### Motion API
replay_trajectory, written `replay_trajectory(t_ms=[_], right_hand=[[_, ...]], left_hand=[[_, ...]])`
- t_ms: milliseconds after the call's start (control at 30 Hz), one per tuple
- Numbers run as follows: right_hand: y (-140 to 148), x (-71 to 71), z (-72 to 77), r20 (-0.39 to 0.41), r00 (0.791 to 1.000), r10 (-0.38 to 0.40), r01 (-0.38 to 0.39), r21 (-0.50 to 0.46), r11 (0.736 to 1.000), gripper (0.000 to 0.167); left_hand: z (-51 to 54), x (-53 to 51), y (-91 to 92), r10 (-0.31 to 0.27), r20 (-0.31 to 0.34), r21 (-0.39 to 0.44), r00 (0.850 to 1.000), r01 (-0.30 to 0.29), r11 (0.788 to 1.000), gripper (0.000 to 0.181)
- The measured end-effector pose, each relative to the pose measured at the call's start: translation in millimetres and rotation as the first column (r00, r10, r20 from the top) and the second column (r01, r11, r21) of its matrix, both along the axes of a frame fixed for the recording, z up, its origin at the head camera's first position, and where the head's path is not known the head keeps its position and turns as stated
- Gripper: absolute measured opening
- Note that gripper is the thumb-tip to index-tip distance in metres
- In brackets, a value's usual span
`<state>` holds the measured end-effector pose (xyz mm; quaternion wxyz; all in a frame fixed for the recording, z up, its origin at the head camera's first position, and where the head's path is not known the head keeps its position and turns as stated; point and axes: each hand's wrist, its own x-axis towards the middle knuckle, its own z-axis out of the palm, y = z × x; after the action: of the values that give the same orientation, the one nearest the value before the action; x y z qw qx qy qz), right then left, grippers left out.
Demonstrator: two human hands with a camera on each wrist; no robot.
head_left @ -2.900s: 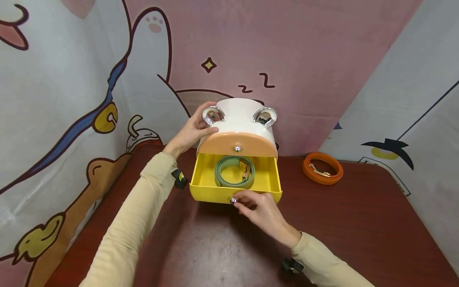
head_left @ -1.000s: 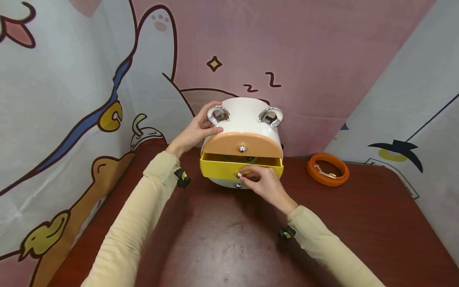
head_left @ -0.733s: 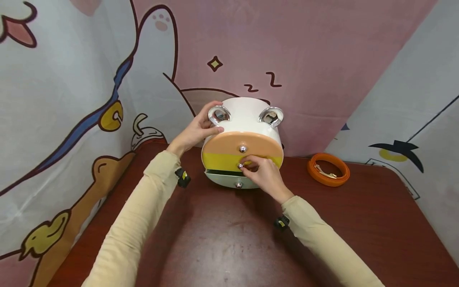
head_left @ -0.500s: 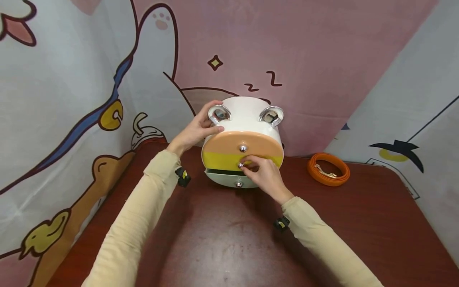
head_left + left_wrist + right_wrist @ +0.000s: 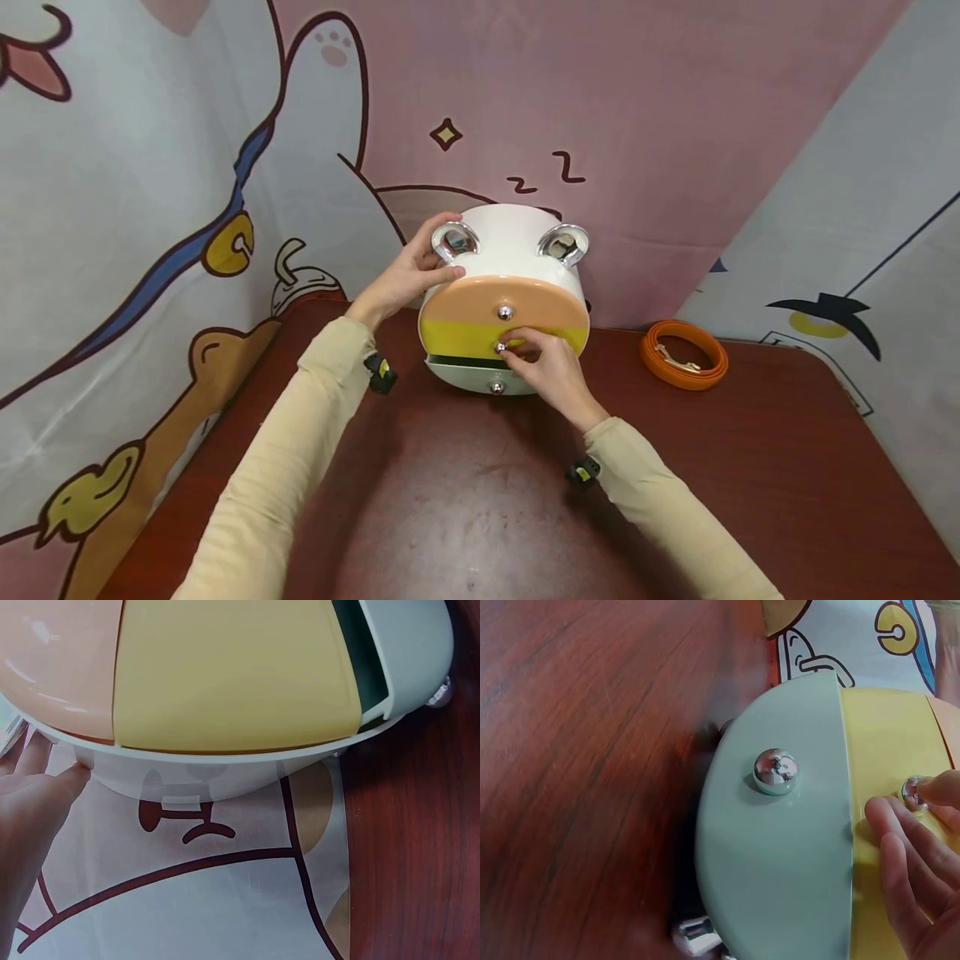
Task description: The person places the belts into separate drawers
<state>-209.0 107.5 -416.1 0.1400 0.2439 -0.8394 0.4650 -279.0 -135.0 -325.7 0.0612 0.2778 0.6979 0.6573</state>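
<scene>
A white storage box (image 5: 517, 233) with three drawers stands at the back of the table. Its peach drawer (image 5: 480, 300) is closed, and the yellow drawer (image 5: 457, 337) sits flush below. The pale green bottom drawer (image 5: 468, 379) sticks out slightly, a dark gap showing above it. My left hand (image 5: 408, 271) grips the box's upper left side, thumb below the silver ear-like ring (image 5: 454, 242). My right hand (image 5: 551, 371) pinches the yellow drawer's silver knob (image 5: 913, 793) between thumb and finger. The right wrist view shows the green drawer's knob (image 5: 775, 771) untouched.
An orange coiled belt (image 5: 684, 355) with a gold-coloured buckle lies on the dark red table (image 5: 465, 500), right of the box. A cartoon-printed cloth (image 5: 637, 125) hangs close behind the box and along the sides.
The yellow drawer, pulled out earlier with a coiled green belt inside, has slid in with my right hand on its knob; the belt is now hidden. My left hand has kept its hold.
</scene>
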Motion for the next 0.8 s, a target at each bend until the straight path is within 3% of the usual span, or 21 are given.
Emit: replay_trajectory(t_ms=[267,467,800], right_hand=[[-2,2.2,-6.1,0.048,0.998,0.046,-0.04,-0.133,0.99,0.016],[-3,4.0,-7.9,0.11,0.993,0.033,-0.01,-0.205,0.979,0.019],[-6,11.4,-18.8,0.038,0.999,0.001,0.008,-0.238,0.971,0.023]], left_hand=[[-0.9,-0.6,0.5,0.005,-0.022,-0.003,1.0,-0.005,1.0,0.07],[-1.7,0.5,0.5,-0.005,-0.03,0.004,1.0,0.005,1.0,0.071],[-2.6,0.2,-0.5,-0.002,-0.026,0.001,1.0,0.002,1.0,0.07]])
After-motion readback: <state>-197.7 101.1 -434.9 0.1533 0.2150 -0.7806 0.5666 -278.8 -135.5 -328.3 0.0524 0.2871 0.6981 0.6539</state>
